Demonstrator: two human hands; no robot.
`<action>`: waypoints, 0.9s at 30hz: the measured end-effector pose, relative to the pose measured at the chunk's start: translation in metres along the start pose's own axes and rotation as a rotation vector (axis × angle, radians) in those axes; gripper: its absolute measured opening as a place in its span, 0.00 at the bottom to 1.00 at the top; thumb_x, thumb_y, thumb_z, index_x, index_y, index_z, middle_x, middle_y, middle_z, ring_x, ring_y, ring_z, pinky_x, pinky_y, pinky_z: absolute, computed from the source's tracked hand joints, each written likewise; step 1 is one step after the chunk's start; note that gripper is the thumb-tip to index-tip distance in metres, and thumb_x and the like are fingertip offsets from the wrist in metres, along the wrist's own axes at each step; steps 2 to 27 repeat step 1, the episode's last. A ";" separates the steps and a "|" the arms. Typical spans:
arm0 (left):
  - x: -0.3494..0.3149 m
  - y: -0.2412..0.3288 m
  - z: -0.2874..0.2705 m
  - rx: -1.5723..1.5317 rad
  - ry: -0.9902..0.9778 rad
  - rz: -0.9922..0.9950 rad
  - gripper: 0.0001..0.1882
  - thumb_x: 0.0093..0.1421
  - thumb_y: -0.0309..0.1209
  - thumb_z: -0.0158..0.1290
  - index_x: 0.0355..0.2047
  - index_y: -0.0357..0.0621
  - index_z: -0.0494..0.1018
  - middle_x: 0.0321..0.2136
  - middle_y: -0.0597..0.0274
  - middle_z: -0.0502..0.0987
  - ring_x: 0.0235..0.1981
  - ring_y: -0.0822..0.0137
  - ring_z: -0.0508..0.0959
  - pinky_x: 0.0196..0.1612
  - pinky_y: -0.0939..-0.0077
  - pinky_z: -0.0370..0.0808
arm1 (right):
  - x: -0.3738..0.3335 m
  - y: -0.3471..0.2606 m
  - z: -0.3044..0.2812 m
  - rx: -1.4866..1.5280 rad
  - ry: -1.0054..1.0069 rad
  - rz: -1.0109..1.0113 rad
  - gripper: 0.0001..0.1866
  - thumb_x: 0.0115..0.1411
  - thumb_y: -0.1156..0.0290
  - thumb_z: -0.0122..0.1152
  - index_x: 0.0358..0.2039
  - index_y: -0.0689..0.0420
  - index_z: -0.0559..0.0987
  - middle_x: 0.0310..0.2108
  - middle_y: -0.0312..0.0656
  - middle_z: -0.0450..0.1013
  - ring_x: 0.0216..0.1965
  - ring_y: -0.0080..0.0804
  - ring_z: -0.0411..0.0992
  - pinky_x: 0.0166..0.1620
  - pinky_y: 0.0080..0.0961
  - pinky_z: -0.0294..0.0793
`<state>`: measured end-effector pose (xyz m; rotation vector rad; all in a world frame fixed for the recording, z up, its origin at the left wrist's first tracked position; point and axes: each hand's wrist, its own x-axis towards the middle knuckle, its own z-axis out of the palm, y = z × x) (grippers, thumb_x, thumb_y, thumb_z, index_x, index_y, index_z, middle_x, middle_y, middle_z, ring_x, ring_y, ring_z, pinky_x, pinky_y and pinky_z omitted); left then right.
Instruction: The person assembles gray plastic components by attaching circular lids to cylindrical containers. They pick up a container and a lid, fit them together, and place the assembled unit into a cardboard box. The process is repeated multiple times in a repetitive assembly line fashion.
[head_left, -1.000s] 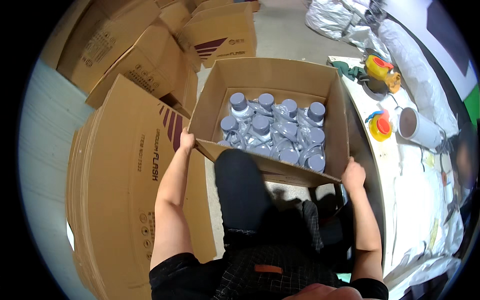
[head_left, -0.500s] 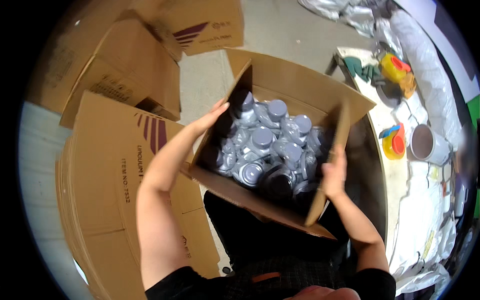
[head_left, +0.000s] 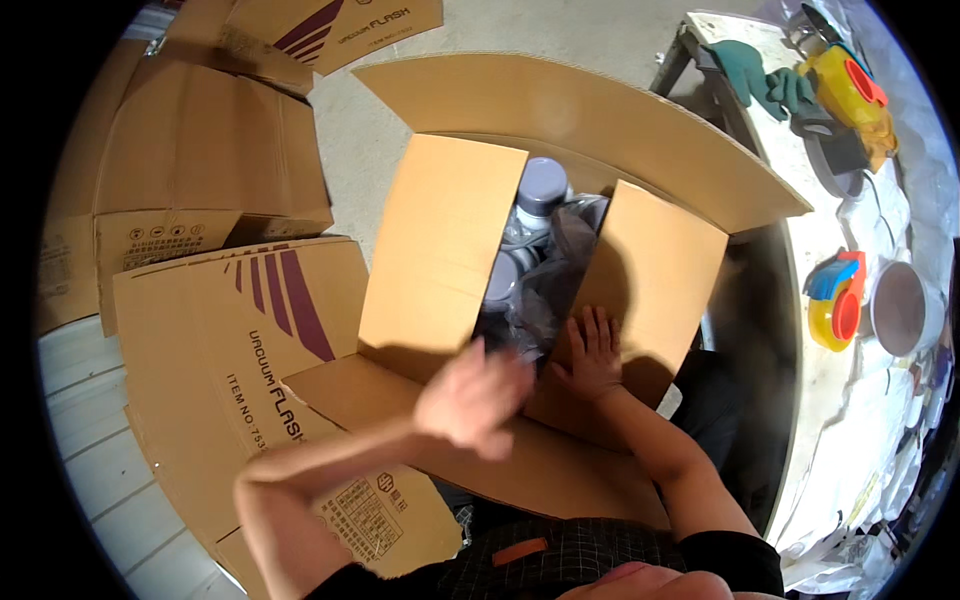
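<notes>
A brown cardboard box (head_left: 600, 120) stands in front of me with its two side flaps folded inward. Through the gap between them I see grey-capped bottles (head_left: 540, 190) wrapped in clear plastic. My right hand (head_left: 592, 352) lies flat, fingers spread, on the right flap (head_left: 655, 260) near the gap. My left hand (head_left: 470, 398) is blurred by motion, hovering over the near flap (head_left: 400, 390) by the left flap (head_left: 440, 245); it holds nothing I can make out.
Flattened printed cartons (head_left: 250, 330) lie stacked on the floor at left. At right a table (head_left: 810, 400) carries green gloves (head_left: 765, 85), a yellow tape dispenser (head_left: 850, 85), a second tape dispenser (head_left: 838, 300) and a tape roll (head_left: 900, 308).
The open box full of bottles has been closed in: both side flaps are now folded down, my right hand pressing one, my left hand swung back toward the near flap.
</notes>
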<state>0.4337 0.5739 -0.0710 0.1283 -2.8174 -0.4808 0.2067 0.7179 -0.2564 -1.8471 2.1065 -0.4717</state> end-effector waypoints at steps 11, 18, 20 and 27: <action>0.004 -0.001 -0.009 0.005 0.009 -0.004 0.38 0.62 0.45 0.59 0.66 0.35 0.62 0.64 0.42 0.66 0.64 0.45 0.69 0.68 0.48 0.63 | 0.003 0.002 0.000 0.010 0.009 -0.013 0.57 0.47 0.45 0.73 0.71 0.57 0.57 0.73 0.58 0.46 0.74 0.61 0.41 0.72 0.62 0.39; 0.004 -0.001 -0.009 0.005 0.009 -0.004 0.38 0.62 0.45 0.59 0.66 0.35 0.62 0.64 0.42 0.66 0.64 0.45 0.69 0.68 0.48 0.63 | 0.003 0.002 0.000 0.010 0.009 -0.013 0.57 0.47 0.45 0.73 0.71 0.57 0.57 0.73 0.58 0.46 0.74 0.61 0.41 0.72 0.62 0.39; 0.004 -0.001 -0.009 0.005 0.009 -0.004 0.38 0.62 0.45 0.59 0.66 0.35 0.62 0.64 0.42 0.66 0.64 0.45 0.69 0.68 0.48 0.63 | 0.003 0.002 0.000 0.010 0.009 -0.013 0.57 0.47 0.45 0.73 0.71 0.57 0.57 0.73 0.58 0.46 0.74 0.61 0.41 0.72 0.62 0.39; 0.004 -0.001 -0.009 0.005 0.009 -0.004 0.38 0.62 0.45 0.59 0.66 0.35 0.62 0.64 0.42 0.66 0.64 0.45 0.69 0.68 0.48 0.63 | 0.003 0.002 0.000 0.010 0.009 -0.013 0.57 0.47 0.45 0.73 0.71 0.57 0.57 0.73 0.58 0.46 0.74 0.61 0.41 0.72 0.62 0.39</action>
